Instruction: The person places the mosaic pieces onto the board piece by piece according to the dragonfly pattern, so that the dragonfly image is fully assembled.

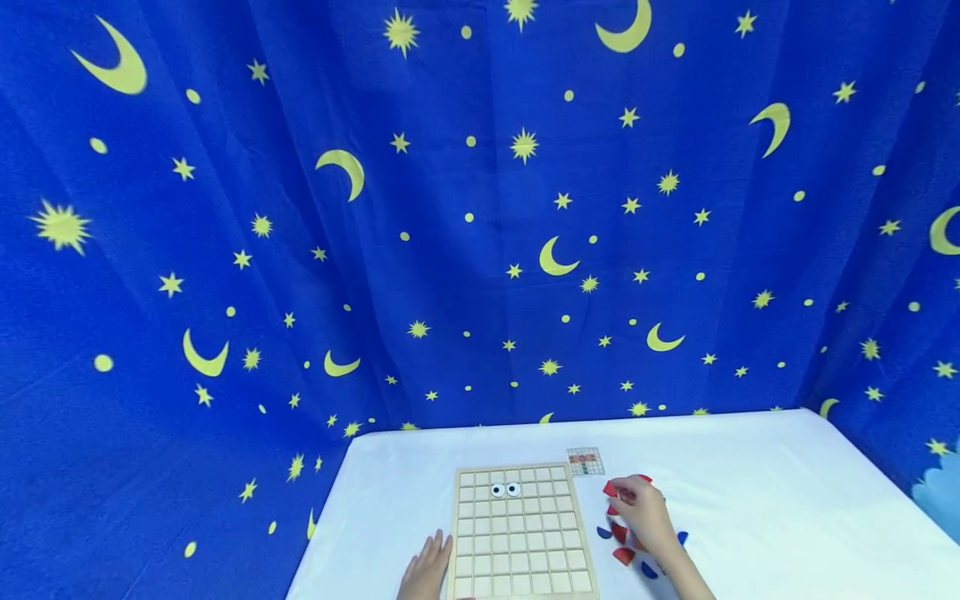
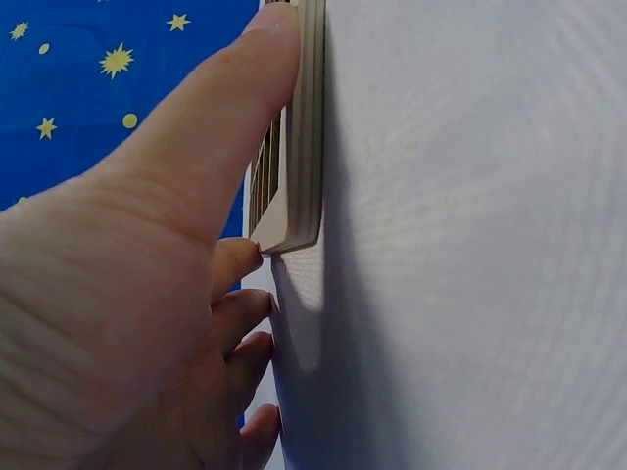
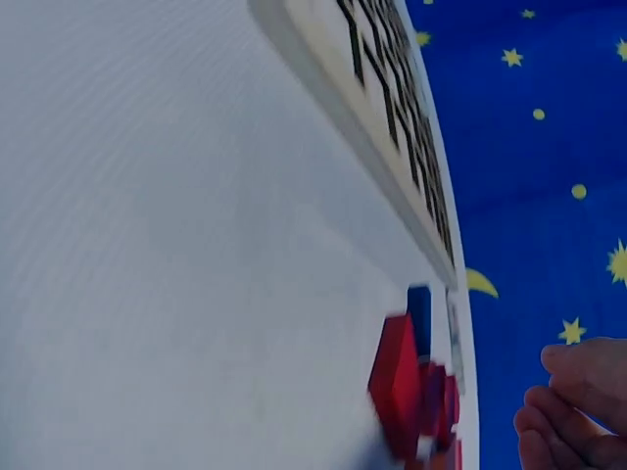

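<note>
At the left side of the pale wooden grid board [image 1: 452, 533], my left hand [image 1: 426, 571] rests with its fingers extended. In the left wrist view its thumb [image 2: 265, 59] lies against the board's edge. My right hand [image 1: 643, 510] is over a scatter of flat pieces, its fingers bent. A red piece [image 1: 611, 489] shows right at its fingertips. The right wrist view shows the right hand [image 3: 578, 401] raised above the table with no piece visible in it, so whether it holds that piece is unclear. A red wedge [image 1: 623, 556] and a blue half-disc [image 1: 648, 571] lie nearby.
Two googly-eye discs [image 1: 505, 490] sit in the board's upper squares. A small printed grid card [image 1: 586, 462] lies by its far right corner. Another blue piece [image 1: 604, 532] is between the board and the red pieces. A blue curtain [image 1: 480, 250] stands behind the white table [image 1: 780, 500].
</note>
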`<act>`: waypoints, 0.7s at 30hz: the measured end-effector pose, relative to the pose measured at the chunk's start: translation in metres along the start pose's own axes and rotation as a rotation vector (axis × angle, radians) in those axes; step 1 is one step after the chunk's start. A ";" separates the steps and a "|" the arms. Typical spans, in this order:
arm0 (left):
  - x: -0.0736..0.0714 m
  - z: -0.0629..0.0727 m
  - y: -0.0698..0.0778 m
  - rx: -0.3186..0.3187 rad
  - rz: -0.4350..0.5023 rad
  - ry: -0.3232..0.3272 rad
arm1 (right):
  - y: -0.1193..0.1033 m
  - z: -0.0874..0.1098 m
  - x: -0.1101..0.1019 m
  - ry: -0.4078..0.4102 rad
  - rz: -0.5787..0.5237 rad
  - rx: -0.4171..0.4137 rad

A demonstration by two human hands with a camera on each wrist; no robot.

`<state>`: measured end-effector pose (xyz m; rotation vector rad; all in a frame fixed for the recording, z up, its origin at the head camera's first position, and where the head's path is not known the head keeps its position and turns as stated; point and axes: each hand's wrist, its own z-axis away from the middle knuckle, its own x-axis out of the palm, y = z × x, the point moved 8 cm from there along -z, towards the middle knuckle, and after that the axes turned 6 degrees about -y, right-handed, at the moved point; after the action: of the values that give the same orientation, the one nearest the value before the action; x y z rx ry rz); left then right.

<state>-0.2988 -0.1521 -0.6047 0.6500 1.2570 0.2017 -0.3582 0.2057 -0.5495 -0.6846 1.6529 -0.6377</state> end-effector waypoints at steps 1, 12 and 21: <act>0.000 0.000 0.000 0.000 0.000 0.000 | 0.002 0.001 -0.002 0.001 -0.003 0.003; -0.002 -0.001 0.000 0.002 -0.064 0.007 | 0.026 0.008 -0.022 0.047 0.049 0.061; 0.001 -0.001 -0.001 0.014 -0.020 -0.002 | 0.050 0.017 -0.044 0.130 0.088 0.073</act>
<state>-0.2992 -0.1521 -0.6062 0.6496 1.2635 0.1755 -0.3395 0.2710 -0.5593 -0.5240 1.7608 -0.6880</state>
